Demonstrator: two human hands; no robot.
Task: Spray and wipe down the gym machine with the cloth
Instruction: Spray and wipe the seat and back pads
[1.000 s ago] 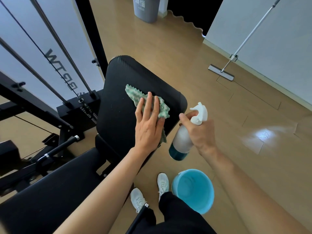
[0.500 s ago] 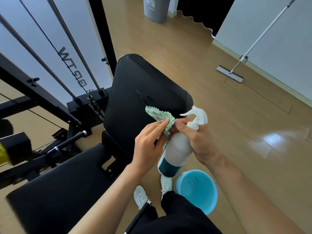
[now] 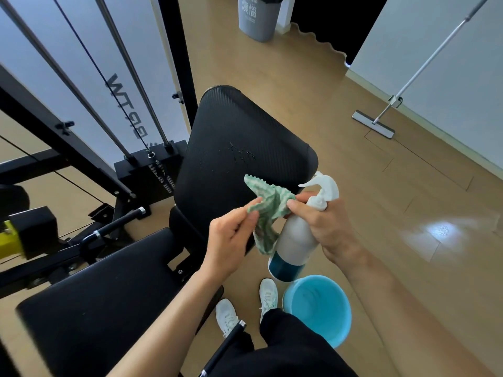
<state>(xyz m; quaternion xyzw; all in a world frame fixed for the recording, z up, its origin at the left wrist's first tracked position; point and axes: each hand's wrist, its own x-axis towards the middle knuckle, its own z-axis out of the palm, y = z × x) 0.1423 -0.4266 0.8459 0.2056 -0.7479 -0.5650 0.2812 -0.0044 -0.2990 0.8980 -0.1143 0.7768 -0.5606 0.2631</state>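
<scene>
My left grip (image 3: pixel 231 240) pinches one cloth (image 3: pixel 268 202); my right grip (image 3: pixel 329 227) wraps one spray bottle (image 3: pixel 296 240) (thumb on cloth too). One bucket (image 3: pixel 347 319) at five o'clock.

煩惱 on bin (image 3: pixel 258 20), "TW" on machine panel (image 3: pixel 141 50)

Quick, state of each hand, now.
Left hand: closed, pinching the cloth.
Right hand: closed around the spray bottle, also touching the cloth.

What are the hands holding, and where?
The left hand pinches the green cloth at one edge. The right hand grips the spray bottle by its neck, also touching the cloth.
</scene>
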